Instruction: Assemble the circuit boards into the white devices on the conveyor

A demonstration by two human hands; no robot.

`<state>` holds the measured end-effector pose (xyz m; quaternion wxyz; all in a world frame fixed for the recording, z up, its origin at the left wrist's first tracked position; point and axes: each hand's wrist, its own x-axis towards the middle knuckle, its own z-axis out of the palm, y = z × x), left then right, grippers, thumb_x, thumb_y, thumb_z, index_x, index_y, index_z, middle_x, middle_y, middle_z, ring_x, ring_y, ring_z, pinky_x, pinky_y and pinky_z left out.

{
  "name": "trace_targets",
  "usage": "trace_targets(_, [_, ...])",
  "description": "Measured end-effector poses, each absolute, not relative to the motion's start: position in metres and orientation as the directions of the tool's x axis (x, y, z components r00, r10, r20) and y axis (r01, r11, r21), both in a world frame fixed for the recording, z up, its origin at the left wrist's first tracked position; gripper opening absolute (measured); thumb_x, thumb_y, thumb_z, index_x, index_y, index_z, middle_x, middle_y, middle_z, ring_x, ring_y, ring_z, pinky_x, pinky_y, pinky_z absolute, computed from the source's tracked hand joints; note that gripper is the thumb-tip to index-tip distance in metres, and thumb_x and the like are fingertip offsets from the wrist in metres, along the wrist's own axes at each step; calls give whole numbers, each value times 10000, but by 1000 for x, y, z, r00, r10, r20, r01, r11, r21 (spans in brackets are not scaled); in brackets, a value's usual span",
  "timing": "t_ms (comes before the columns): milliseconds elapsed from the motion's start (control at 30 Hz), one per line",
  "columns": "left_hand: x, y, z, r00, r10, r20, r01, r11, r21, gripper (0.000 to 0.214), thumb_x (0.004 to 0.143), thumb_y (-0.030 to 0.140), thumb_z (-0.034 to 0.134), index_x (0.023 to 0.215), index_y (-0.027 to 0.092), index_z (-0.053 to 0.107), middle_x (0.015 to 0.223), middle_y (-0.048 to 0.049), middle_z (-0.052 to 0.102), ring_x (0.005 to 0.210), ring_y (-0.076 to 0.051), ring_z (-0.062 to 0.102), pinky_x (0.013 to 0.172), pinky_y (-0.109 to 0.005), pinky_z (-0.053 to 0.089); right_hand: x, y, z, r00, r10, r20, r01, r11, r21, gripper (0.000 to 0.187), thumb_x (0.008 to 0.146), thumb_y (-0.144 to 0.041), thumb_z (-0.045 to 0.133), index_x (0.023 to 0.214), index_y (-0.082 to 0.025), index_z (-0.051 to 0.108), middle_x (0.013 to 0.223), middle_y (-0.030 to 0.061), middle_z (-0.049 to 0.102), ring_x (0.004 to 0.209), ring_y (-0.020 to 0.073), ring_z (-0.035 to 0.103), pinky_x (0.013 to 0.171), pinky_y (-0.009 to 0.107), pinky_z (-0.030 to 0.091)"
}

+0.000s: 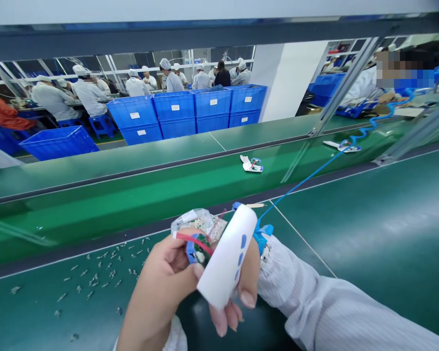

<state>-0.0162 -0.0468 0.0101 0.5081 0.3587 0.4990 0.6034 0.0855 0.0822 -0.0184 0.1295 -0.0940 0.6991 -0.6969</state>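
My left hand pinches a blue rounded part that carries a small green circuit board with red wires. Right beside it, a white plastic housing with blue buttons is tilted up in front of my right hand. The fingers of that hand curl around the housing's right side and underside, and part of the hand is hidden behind it. Just beyond my hands lies a clear plastic bag of small parts. A blue strap with a cord is around my right wrist.
Many small metal parts lie scattered on the green bench at left. White housing assemblies sit on the green conveyor. The blue cord stretches to the upper right. Blue crates and seated people stand beyond.
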Motion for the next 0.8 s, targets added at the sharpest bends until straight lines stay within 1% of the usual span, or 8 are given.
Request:
trace_targets(67, [-21,-46,12,-221,974,-36,-338,-42,940,395,571,407,830,879,200,696,715,-26,690,555,-149,625,507,-226,514,89,81,-19,-810,-585,36,107,-208,-972,575,610,-589,743,852,-72,674,854,136,689,818,205,682,755,285,546])
trace_targets(100, [-23,-46,12,-249,968,-5,-364,-88,927,404,573,436,826,879,209,690,730,-15,689,578,-142,626,523,-214,513,90,80,-19,-789,-608,86,116,-285,-951,584,629,-598,726,863,-65,673,854,139,685,822,208,676,777,308,539])
trace_targets(167, [-24,-47,13,-352,934,56,-355,-189,915,421,560,476,824,854,206,688,713,-3,681,597,-137,626,554,-207,521,93,80,-19,-943,-316,102,-1,-305,-952,612,582,-616,741,827,-59,681,771,113,676,745,196,656,737,319,532])
trace_targets(233, [-25,-50,13,-429,899,90,-297,-234,926,377,579,440,825,831,197,686,705,1,677,624,-135,628,585,-201,526,97,81,-18,-978,179,104,-136,-178,-975,555,571,-582,757,774,-70,686,700,67,651,670,161,612,671,289,505])
trace_targets(300, [-27,-53,13,-470,878,90,-203,-206,957,311,632,368,805,865,204,680,748,-2,687,667,-141,634,596,-197,527,100,82,-17,-804,579,136,-201,-50,-978,369,690,-471,710,751,-109,667,683,16,616,651,115,556,657,250,461])
trace_targets(367, [-27,-55,15,-496,863,97,-61,-145,988,253,662,283,782,885,229,674,764,13,691,674,-133,635,574,-173,517,106,77,-13,-623,765,165,-252,4,-968,190,781,-339,630,759,-151,635,700,-20,585,664,86,517,675,225,428])
trace_targets(567, [-18,-51,22,-515,845,140,331,46,943,266,574,207,753,827,260,688,738,36,715,623,-138,646,512,-175,505,118,40,13,-498,751,433,-216,376,-901,48,732,-175,645,701,-153,674,709,5,640,676,96,566,659,216,443])
trace_targets(800, [-16,-50,20,-461,858,227,619,128,775,231,619,312,732,838,285,665,750,44,713,643,-166,665,525,-230,484,112,36,19,-561,788,252,-28,287,-958,107,688,-165,657,583,-146,652,612,-9,623,604,89,549,577,194,420])
